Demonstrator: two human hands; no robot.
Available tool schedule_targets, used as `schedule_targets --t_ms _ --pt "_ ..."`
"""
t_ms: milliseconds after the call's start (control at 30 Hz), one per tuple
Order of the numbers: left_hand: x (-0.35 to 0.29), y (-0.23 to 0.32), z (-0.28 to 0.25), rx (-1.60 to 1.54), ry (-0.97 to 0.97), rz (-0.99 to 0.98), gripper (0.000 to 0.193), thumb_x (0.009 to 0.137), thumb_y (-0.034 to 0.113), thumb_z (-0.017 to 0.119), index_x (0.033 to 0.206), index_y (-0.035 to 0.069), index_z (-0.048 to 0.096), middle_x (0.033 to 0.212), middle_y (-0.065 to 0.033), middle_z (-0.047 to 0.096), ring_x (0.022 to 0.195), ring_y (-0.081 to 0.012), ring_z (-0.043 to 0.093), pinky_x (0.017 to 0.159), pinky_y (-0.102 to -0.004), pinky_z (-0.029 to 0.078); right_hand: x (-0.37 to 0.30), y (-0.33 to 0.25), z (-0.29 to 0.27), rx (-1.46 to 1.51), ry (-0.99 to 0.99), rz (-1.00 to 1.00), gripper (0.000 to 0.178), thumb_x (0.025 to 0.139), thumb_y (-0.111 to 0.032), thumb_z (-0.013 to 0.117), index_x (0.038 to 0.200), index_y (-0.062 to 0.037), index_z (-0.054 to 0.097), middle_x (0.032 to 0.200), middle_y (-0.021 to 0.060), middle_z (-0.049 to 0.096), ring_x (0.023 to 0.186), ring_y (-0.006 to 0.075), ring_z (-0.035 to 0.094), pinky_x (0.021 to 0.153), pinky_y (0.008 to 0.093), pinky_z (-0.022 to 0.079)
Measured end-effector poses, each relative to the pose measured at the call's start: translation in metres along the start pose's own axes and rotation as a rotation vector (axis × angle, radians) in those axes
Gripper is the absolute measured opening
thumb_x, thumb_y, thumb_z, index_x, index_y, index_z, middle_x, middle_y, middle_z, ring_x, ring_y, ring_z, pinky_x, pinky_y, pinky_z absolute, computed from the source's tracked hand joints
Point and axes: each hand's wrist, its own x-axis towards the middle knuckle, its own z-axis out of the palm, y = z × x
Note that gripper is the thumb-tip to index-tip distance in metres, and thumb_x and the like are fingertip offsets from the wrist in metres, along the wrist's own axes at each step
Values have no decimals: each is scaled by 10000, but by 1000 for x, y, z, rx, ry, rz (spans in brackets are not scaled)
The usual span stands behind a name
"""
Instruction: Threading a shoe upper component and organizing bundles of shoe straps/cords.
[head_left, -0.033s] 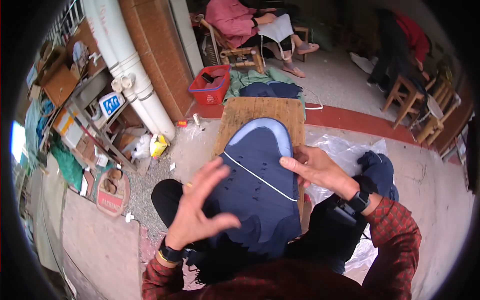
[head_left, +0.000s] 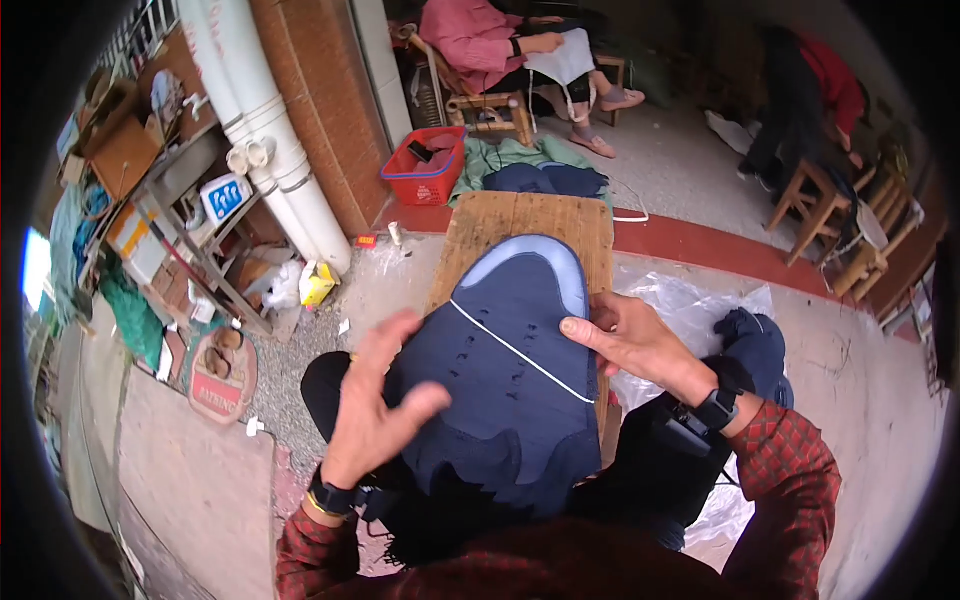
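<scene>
A stack of navy cloth pieces (head_left: 490,400) lies across my lap and a wooden bench. Its far end is rounded, with a light blue band (head_left: 575,282) along the rim. A white cord (head_left: 520,350) runs slantwise over the top piece, between rows of small dark marks. My right hand (head_left: 630,340) pinches the right edge, thumb on top and fingers partly hidden beyond the edge. My left hand (head_left: 375,405) is raised by the left edge, fingers spread and slightly blurred, holding nothing.
The wooden bench (head_left: 530,212) extends ahead. Beyond it are a red basket (head_left: 424,185) and green cloth with more navy pieces. A seated person (head_left: 475,45) holds white cloth; another person (head_left: 810,90) bends near stools. Clear plastic sheeting (head_left: 655,295) and a navy bundle (head_left: 752,350) lie right.
My left hand has moved left and slightly down, uncovering more of the navy cloth's left side. My right hand keeps its pinch on the edge.
</scene>
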Motion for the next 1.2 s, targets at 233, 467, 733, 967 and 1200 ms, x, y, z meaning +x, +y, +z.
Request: schedule_targets --t_ms 233,467,733,967,1200 --pt "-23 -34 2 -91 -123 -505 953 755 613 730 1318 -101 443 1088 -294 627 1026 -332 636 877 -373 493 7 -4 15 140 -64 79 790 730 -597 772 1063 100 608 877 119 674 779 164 661 652 277 529" --pt "-40 -43 13 -806 -9 -738 725 773 293 833 1265 -122 500 1137 -173 640 1033 -212 631 938 -325 498 -1 6 32 435 -2 91 848 715 -443 852 1259 87 475 1087 132 615 986 178 612 787 284 492" --pt "-59 -10 3 -942 158 -816 511 742 150 850 1110 -50 557 1009 -119 654 884 -186 653 825 -321 549 -16 -9 38 584 -357 121 763 814 -442 766 1286 99 508 1138 134 635 1048 163 588 890 299 457" --pt "-64 37 -29 -786 221 -557 545 696 59 868 1122 -21 537 1052 -103 635 974 -182 627 901 -324 512 -30 -23 44 444 -381 -90 725 818 -258 784 1368 54 428 1284 124 552 1238 197 472 1066 337 368" --pt "19 47 -42 150 501 518 477 651 103 846 955 72 480 1204 -202 645 1030 -284 660 833 -373 467 14 -39 -7 212 46 -449 402 916 -123 661 1265 14 516 1190 72 615 1098 168 575 939 333 486"
